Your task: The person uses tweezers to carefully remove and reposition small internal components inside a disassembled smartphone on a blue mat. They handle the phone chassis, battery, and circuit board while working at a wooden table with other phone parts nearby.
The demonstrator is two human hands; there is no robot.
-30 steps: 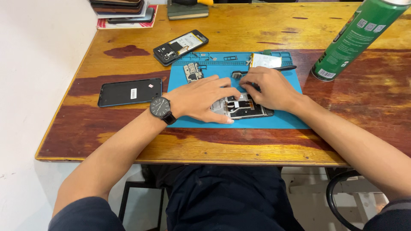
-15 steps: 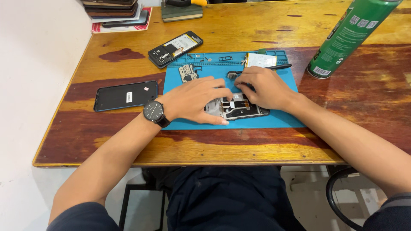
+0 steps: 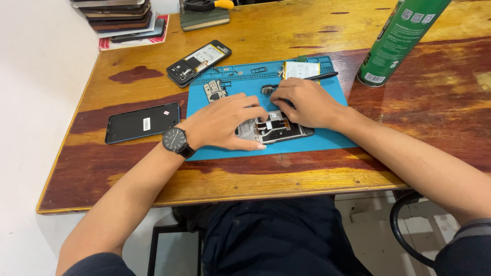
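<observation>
Phone: an opened phone chassis (image 3: 273,128) lies on the blue work mat (image 3: 215,110), near the mat's front edge, with both hands on it.
Left hand (image 3: 225,122): it lies flat across the left end of the chassis, fingers together and pressing down; a black wristwatch (image 3: 175,140) sits on that wrist.
Right hand (image 3: 304,102): it is curled over the upper right part of the chassis, fingertips bunched at one spot; I cannot tell whether they pinch a tool or a small part.
Change: over the last second almost nothing has shifted; both hands have stayed on the chassis in the same grip, and only the view has drifted a little. In my judgement the fine work at that one spot is ongoing.
Mat: a small circuit board (image 3: 214,91) lies toward its back left, a white slip (image 3: 300,70) with a dark pen-like tool (image 3: 319,76) at the back.
Bench (image 3: 255,179): a second opened phone (image 3: 198,63) sits behind the mat, a black panel (image 3: 143,122) to its left, and a stack of phones (image 3: 120,15) in the far corner.
Obstacles: a green spray can (image 3: 399,38) stands just right of the mat, near the right forearm.
</observation>
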